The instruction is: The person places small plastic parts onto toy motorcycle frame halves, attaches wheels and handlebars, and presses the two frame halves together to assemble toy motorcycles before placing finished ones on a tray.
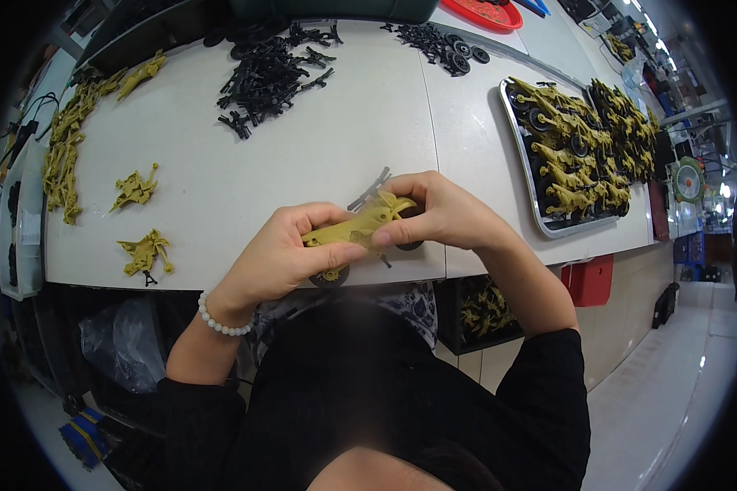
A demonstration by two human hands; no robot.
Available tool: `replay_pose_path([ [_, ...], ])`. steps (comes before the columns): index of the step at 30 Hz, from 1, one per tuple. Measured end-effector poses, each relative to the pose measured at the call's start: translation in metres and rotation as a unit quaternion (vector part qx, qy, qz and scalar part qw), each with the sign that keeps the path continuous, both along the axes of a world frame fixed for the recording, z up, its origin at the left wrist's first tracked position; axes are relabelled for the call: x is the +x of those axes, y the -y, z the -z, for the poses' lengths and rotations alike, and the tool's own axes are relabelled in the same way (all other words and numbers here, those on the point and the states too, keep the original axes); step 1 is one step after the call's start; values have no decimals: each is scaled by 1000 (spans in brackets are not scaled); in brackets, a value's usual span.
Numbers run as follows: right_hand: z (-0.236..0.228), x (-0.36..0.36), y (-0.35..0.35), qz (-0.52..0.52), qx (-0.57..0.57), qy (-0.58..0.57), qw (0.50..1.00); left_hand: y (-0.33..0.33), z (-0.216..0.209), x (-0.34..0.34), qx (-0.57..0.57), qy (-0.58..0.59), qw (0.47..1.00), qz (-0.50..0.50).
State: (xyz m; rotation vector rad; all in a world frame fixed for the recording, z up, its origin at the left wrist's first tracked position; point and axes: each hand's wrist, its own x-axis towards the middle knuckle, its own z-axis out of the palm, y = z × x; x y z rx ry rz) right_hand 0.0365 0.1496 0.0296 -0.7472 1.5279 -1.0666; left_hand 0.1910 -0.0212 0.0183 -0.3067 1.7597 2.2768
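Observation:
Above the table's front edge I hold a yellow toy motorcycle (pixel 360 227) between both hands. My left hand (pixel 291 250) is closed round one end, its thumb along the side and a black wheel below. My right hand (pixel 434 214) pinches the other end, where a second dark wheel partly shows under the fingers. A black handlebar-like piece (pixel 370 189) sticks out past the toy on the far side, slightly blurred. Two yellow motorcycle bodies (pixel 135 187) lie apart on the table to the left; the nearer one has a small black part at its bottom.
Black plastic parts (pixel 270 78) are heaped at the back middle, with black wheels (pixel 460 53) to their right. A metal tray (pixel 539 214) of assembled toy motorcycles stands at right. Yellow bodies (pixel 64 155) line the left edge. Below the table are a red bin (pixel 590 281) and a dark box (pixel 467 342).

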Motion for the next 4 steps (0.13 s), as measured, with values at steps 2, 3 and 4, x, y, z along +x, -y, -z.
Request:
replay_pose_path([
  [2, -5, 4, 1, 29, 3, -23, 999, 2, -2, 3, -2, -16, 999, -31],
  [3, -7, 7, 1, 61, 5, -46, 997, 3, -2, 5, -3, -31, 998, -58],
  [4, 0, 11, -2, 110, -49, -16, 993, 3, -2, 5, -2, -32, 998, -60],
])
